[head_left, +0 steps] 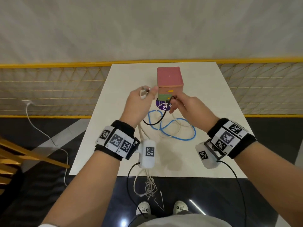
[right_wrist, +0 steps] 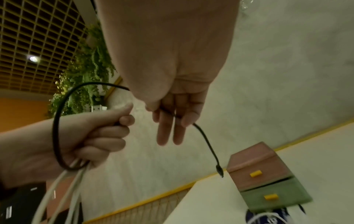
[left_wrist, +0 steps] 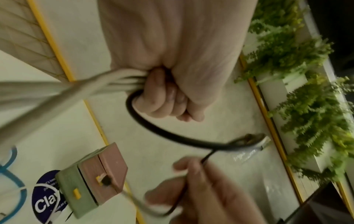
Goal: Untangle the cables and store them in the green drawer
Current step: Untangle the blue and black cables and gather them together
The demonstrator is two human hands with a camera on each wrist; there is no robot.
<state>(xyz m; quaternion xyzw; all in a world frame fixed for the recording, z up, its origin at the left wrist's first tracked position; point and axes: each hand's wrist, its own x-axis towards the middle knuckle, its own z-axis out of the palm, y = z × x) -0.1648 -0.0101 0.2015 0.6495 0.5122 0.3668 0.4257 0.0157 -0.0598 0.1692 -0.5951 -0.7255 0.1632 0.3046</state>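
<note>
Early stage: left hand (head_left: 139,104) is clutching white cables (left_wrist: 57,91) and black cable (head_left: 154,122); right hand (head_left: 185,105) is pinching the black one. Blue cable (head_left: 177,128) is lying before the barely open green drawer (head_left: 164,97).

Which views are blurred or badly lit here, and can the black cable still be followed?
Head view: evenly lit, wide-angle bend at the edges, hands slightly soft; black cable traceable between left hand and right hand. Left wrist view: heavy motion smear on the white cables and plants. Right wrist view: dim, drawer box soft, cable plug still readable.
</note>
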